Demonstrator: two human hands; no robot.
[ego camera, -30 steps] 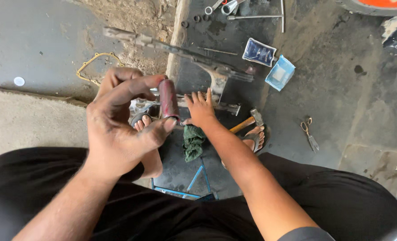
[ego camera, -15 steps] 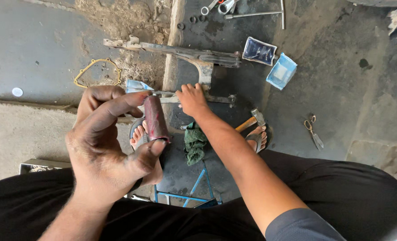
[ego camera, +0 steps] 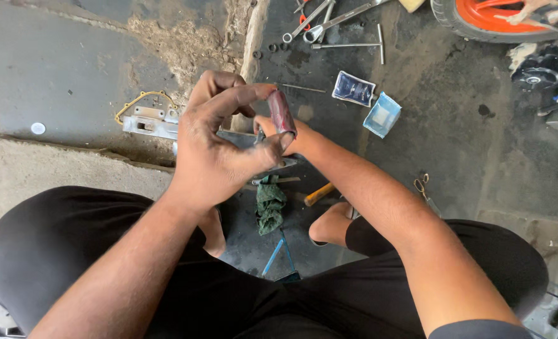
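Pinching a dark-red tube point(ego camera: 281, 113) end to end between thumb and forefinger, the left hand point(ego camera: 219, 147) curls half shut while the right hand point(ego camera: 277, 130), grip unclear, hides at its three o'clock; the tube seems stiff, light, likely oily.

The left hand point(ego camera: 219, 150) is raised, fingers point(ego camera: 241, 100) pinched together; the right hand point(ego camera: 285, 135) reaches forward behind it, mostly hidden.
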